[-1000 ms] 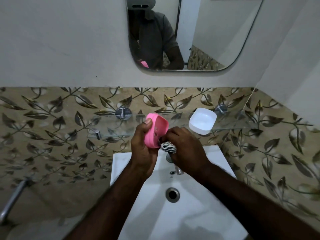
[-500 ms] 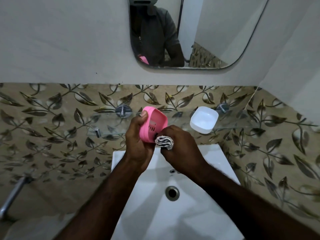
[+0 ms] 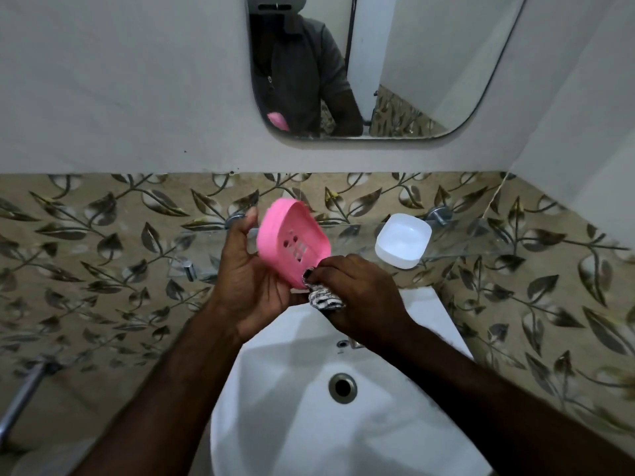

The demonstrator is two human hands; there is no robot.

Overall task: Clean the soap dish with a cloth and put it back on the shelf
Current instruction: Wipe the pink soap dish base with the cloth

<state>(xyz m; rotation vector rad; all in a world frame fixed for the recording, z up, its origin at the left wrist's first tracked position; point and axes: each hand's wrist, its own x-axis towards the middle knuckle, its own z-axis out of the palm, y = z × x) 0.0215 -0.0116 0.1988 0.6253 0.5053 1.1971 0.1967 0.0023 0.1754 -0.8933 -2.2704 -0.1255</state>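
Soap dish (image 3: 292, 242) in left hand (image 3: 251, 283), cloth (image 3: 326, 300) in right hand (image 3: 364, 297), touching

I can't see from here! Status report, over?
Left hand grips pink soap dish, tilted. Right hand holds striped cloth at its lower rim. White tub on glass shelf, right side.

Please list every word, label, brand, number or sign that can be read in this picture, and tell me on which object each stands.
No text here can be read.
pink soap dish: only drain slots, no lettering.
striped cloth: pattern only.
white container on the glass shelf: plain.
sink: small dark mark on its back ledge, too small to read.
mirror: small pale mark on the reflected shirt, too small to read.
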